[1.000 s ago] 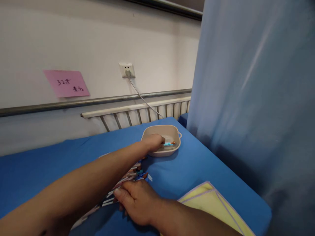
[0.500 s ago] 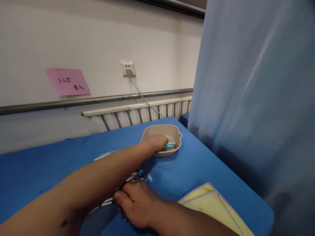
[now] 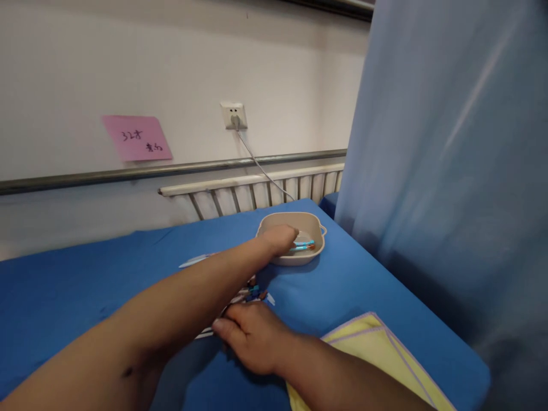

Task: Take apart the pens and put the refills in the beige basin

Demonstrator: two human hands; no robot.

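My left hand (image 3: 280, 238) reaches into a beige plastic basin (image 3: 295, 261), its fingers bent down and largely hidden by the hand itself. Slim light-blue sticks with orange-brown ends (image 3: 305, 246) lie in the basin right beside those fingers. Closer to me, under my left forearm, my right hand (image 3: 252, 334) is closed around a bundle of thin pen-like sticks (image 3: 253, 293). Their dark blue, teal, brown and pale ends stick out past the knuckles, and white shafts show on the left. Their exact kind is unclear.
More pale sticks (image 3: 194, 260) lie on the blue bed sheet (image 3: 342, 285) behind my left forearm. A folded yellow cloth (image 3: 368, 348) is partly under my right forearm. A blue curtain (image 3: 428, 142) hangs at the right; a cord (image 3: 261, 168) runs from the wall socket (image 3: 233, 116).
The view has shifted, so everything sits a little further right and higher. My left hand stays in the basin with its thumb slightly raised; my right hand keeps hold of the bundle.
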